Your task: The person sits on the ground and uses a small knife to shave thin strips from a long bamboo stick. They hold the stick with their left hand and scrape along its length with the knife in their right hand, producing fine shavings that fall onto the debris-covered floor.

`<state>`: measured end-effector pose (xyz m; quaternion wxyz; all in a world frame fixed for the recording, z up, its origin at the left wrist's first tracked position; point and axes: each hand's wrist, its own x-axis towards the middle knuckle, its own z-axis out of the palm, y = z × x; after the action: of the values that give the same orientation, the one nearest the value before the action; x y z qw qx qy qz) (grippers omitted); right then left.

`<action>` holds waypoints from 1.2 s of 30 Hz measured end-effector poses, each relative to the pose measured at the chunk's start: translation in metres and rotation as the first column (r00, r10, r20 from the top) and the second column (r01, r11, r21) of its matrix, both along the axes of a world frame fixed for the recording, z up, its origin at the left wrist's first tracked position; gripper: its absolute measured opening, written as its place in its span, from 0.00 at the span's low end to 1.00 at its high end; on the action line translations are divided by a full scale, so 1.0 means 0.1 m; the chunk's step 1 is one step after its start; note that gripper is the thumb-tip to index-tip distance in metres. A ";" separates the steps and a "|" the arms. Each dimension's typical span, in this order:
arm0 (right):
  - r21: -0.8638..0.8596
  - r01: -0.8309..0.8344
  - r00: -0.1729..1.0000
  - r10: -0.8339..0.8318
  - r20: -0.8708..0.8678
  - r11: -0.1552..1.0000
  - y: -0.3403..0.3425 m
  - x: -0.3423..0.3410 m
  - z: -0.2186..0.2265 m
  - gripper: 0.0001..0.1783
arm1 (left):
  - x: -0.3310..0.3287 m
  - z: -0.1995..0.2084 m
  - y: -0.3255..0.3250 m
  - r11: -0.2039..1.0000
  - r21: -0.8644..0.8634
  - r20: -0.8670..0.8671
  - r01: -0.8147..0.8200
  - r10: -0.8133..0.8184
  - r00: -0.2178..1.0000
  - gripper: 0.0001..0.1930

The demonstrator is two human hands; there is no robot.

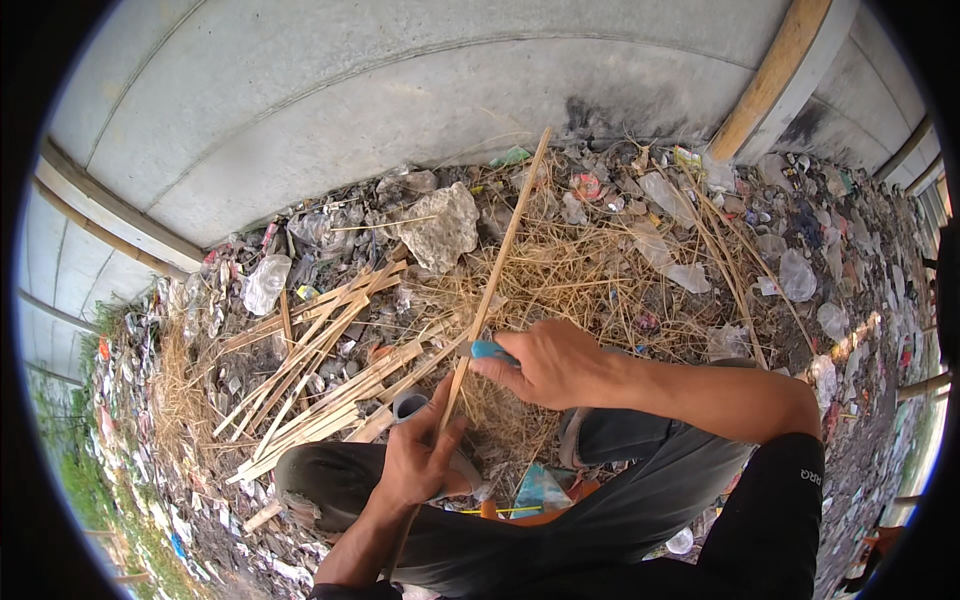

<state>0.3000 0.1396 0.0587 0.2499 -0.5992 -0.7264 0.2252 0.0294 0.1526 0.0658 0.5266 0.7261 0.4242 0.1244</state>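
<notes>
A long, thin bamboo strip [512,232] slants up from my lap toward the wall. My left hand [418,458] is closed around its lower part, near my knee. Just above that grip, my right hand [555,365] is closed on a knife whose blue handle [488,350] shows past my thumb. The short blade meets the strip, though its edge is too small to make out. Pale shavings [560,270] lie in a heap beyond my hands. To the left, several split bamboo strips [325,410] rest in a loose pile beside my knee.
A large pale rock [442,228] sits at the far end of the pile. Behind it runs a grey concrete wall [400,100] with a wooden post [770,80]. Longer thin strips [725,265] lie at the right. Plastic litter, including a clear bag [797,275], covers the ground.
</notes>
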 end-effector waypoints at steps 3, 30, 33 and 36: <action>0.101 -0.026 1.000 0.024 0.019 0.995 0.01 -0.07 -0.09 0.33 | -0.02 -0.04 -0.03 0.998 0.059 0.004 -0.028 0.027 1.000 0.31; -0.150 -0.020 0.999 0.013 -0.052 0.988 0.17 0.28 -0.21 0.39 | -0.03 -0.16 -0.10 0.982 0.191 -0.065 -0.007 0.020 0.998 0.31; -0.113 0.017 0.996 -0.027 -0.086 0.993 0.25 0.25 -0.51 0.40 | -0.10 -0.35 -0.09 0.952 0.304 -0.013 0.018 -0.014 1.000 0.31; -0.233 0.485 0.874 -0.478 0.092 0.843 0.79 1.29 -0.57 0.44 | -0.06 -0.14 -0.17 0.994 0.103 -0.080 0.032 -0.024 0.996 0.31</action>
<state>0.4290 0.2185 0.0020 0.2099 -0.7922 -0.5224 0.2356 0.0236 0.1357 0.0521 0.4726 0.7628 0.4273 0.1102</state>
